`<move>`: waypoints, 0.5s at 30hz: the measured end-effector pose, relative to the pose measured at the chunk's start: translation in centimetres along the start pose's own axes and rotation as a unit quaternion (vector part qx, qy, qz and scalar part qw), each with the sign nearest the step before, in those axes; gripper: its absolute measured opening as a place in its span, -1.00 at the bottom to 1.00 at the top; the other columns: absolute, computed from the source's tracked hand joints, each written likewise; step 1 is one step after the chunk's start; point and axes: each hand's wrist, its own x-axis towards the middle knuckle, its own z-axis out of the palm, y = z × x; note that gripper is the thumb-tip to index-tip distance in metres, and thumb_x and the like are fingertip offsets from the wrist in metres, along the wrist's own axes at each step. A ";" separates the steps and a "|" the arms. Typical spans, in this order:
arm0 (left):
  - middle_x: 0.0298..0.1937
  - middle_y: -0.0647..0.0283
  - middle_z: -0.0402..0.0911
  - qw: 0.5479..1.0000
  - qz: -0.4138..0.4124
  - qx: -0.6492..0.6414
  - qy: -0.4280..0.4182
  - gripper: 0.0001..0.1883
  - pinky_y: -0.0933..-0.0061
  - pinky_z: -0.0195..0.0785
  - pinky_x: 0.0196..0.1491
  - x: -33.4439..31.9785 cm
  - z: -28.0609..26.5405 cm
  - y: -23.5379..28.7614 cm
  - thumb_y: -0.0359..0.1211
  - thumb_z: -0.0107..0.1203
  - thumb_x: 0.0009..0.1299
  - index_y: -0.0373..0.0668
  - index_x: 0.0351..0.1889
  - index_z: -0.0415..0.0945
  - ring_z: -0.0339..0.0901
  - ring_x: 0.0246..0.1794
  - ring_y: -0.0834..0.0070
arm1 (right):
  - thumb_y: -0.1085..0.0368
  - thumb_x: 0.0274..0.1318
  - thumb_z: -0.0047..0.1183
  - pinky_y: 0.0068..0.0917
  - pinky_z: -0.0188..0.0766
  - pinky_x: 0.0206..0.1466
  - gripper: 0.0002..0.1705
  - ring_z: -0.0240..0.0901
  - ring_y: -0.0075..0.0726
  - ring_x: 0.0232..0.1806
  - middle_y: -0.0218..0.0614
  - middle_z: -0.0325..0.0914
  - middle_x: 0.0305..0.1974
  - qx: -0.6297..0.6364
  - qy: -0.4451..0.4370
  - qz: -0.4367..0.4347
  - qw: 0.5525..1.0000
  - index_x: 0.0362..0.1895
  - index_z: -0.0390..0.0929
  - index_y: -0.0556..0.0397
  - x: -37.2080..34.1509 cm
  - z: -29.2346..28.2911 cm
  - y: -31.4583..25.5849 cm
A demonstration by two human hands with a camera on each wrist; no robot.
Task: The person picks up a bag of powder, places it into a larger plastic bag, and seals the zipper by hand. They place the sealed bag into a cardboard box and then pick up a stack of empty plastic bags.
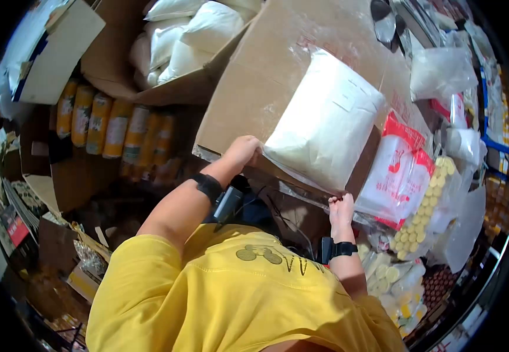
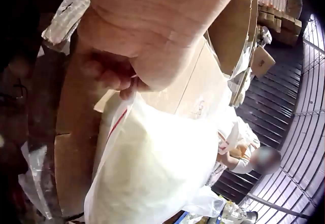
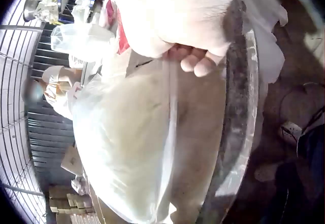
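A plump clear plastic bag of white contents (image 1: pixel 328 120) lies on a brown cardboard box (image 1: pixel 237 108) in front of the person. With curled fingers my left hand (image 1: pixel 243 151) pinches one corner of the bag's near edge; in the left wrist view that left hand (image 2: pixel 147 46) has the plastic gathered at its fingertips, by a red line along the edge. The opposite corner is gripped by my right hand (image 1: pixel 341 209). Seen from the right wrist, the bag's flat edge (image 3: pixel 170 127) runs up into the curled fingers of the right hand (image 3: pixel 188 26).
To the right lies a red and white printed packet (image 1: pixel 396 170), next to a bag of round yellowish pieces (image 1: pixel 427 205). An open carton (image 1: pixel 111 64) at the back left holds several white bags. Orange-wrapped cylindrical packs (image 1: pixel 116 129) stand below it. Another person (image 2: pixel 244 155) is farther off.
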 end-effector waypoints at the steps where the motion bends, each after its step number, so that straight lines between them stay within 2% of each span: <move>1: -0.63 0.27 0.37 1.000 0.007 -0.009 -0.014 -0.85 0.54 0.06 -0.65 -0.3 0.5 0.1 -0.36 -0.09 0.26 -0.21 -0.48 0.41 0.26 -0.71 0.52 | 0.37 0.16 -0.19 -0.44 0.37 -0.34 -0.93 0.30 -0.43 -0.44 -0.36 0.41 -0.38 0.037 -0.029 0.024 0.999 -0.34 0.37 -0.01 0.0 -0.1 -0.3; 2: -0.53 0.27 0.43 1.000 -0.023 0.004 0.008 -0.83 0.53 0.29 -0.49 -0.6 1.4 -0.1 -0.26 -0.06 0.34 -0.15 -0.39 0.40 0.44 -0.56 0.48 | 0.36 0.16 -0.19 -0.36 0.43 -0.25 -0.91 0.35 -0.35 -0.37 -0.29 0.44 -0.33 0.020 -0.057 0.081 0.995 -0.27 0.37 0.03 -0.1 -0.4 -1.1; 4: -0.39 0.29 0.49 0.997 -0.060 -0.039 -0.036 -0.78 0.42 0.42 -0.25 -0.5 1.5 -0.7 -0.17 -0.05 0.40 -0.10 -0.24 0.42 0.54 -0.34 0.41 | 0.33 0.17 -0.15 -0.28 0.46 -0.18 -0.89 0.38 -0.27 -0.31 -0.27 0.43 -0.35 0.005 -0.093 0.117 0.989 -0.28 0.39 0.07 -0.3 -0.6 -1.6; 6: -0.33 0.30 0.51 0.988 -0.079 -0.112 -0.076 -0.77 0.36 0.41 -0.19 -2.1 1.9 -0.3 -0.17 -0.03 0.41 -0.09 -0.13 0.40 0.55 -0.29 0.39 | 0.43 0.12 -0.13 -0.16 0.46 -0.07 -0.91 0.44 -0.20 -0.28 -0.22 0.47 -0.34 -0.049 -0.098 0.131 0.985 -0.28 0.40 0.07 -1.1 -0.4 -1.9; 7: -0.31 0.31 0.52 0.981 -0.088 -0.144 -0.097 -0.75 0.34 0.41 -0.15 -3.0 2.1 -0.1 -0.17 -0.02 0.41 -0.08 -0.08 0.40 0.55 -0.26 0.38 | 0.45 0.11 -0.13 -0.18 0.46 -0.10 -0.87 0.42 -0.19 -0.27 -0.20 0.45 -0.32 -0.046 -0.101 0.138 0.984 -0.22 0.38 0.08 -0.8 -0.5 -1.9; 8: -0.19 0.31 0.54 0.975 -0.123 -0.136 -0.122 -0.69 0.35 0.40 -0.16 -2.2 1.9 -1.8 -0.22 0.02 0.39 -0.07 0.05 0.35 0.55 -0.23 0.40 | 0.46 0.10 -0.12 -0.19 0.46 -0.13 -0.82 0.41 -0.18 -0.26 -0.18 0.44 -0.29 -0.043 -0.104 0.146 0.983 -0.17 0.36 0.08 -0.3 -0.7 -1.6; 10: -0.18 0.29 0.56 0.977 -0.141 -0.099 -0.127 -0.68 0.41 0.41 -0.21 -2.5 3.0 -2.9 -0.26 0.08 0.35 -0.12 0.02 0.39 0.56 -0.26 0.44 | 0.47 0.10 -0.13 -0.18 0.46 -0.12 -0.79 0.40 -0.17 -0.25 -0.17 0.43 -0.27 -0.050 -0.091 0.147 0.984 -0.14 0.33 0.08 0.3 -0.2 -1.6; 13: -0.29 0.34 0.57 0.982 -0.111 -0.068 -0.136 -0.78 0.57 0.36 -0.35 -0.5 5.4 -3.3 -0.36 0.10 0.30 -0.10 -0.10 0.45 0.53 -0.40 0.55 | 0.49 0.09 -0.14 -0.16 0.45 -0.10 -0.76 0.39 -0.15 -0.23 -0.16 0.42 -0.24 -0.066 -0.085 0.137 0.985 -0.10 0.31 0.08 0.6 -0.2 -2.0; 15: -0.26 0.29 0.57 0.982 -0.060 -0.084 -0.161 -0.77 0.58 0.37 -0.40 -0.1 7.1 -4.3 -0.38 0.09 0.30 -0.17 -0.10 0.46 0.54 -0.40 0.52 | 0.52 0.08 -0.15 -0.16 0.45 -0.09 -0.73 0.39 -0.12 -0.21 -0.16 0.41 -0.20 -0.074 -0.087 0.139 0.984 -0.09 0.29 0.07 0.5 -0.1 -2.2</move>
